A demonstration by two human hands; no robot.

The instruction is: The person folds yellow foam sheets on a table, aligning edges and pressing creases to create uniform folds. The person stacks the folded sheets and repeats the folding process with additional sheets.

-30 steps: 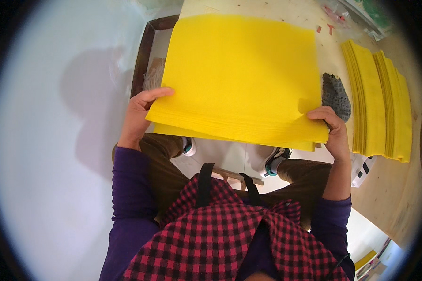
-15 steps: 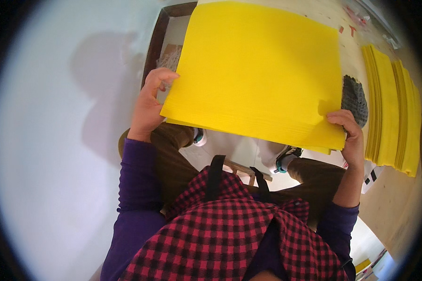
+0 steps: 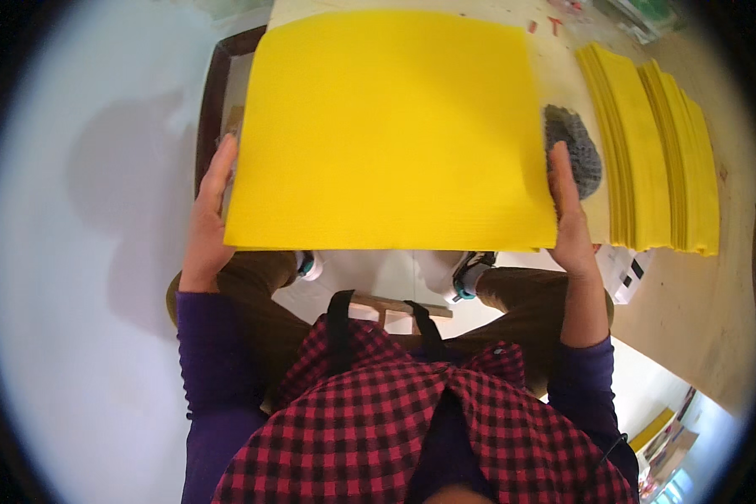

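A broad stack of yellow fabric-like sheets (image 3: 386, 134) lies on the table in front of me, its near edge reaching over my lap. Against its left side my left hand (image 3: 205, 227) is held flat, fingers stretched out and pointing away from me. My right hand (image 3: 571, 223) mirrors it along the right side, palm inward and fingers straight. Neither hand wraps around the sheets. The near corners of the stack look squared, with thin layers showing along the front edge.
Beside my right hand lies a crumpled grey knitted cloth (image 3: 574, 151). Farther right, more yellow stacks (image 3: 626, 151) stand on the pale wooden table (image 3: 672, 311). A dark brown frame (image 3: 216, 92) runs between the stack and the white wall (image 3: 84, 277). Under me shows a wooden stool (image 3: 403, 309).
My fingers have gone from curling at the stack's sides to lying straight along them. The sheets' near edge is more even. The whole view has shifted, so everything sits farther left.
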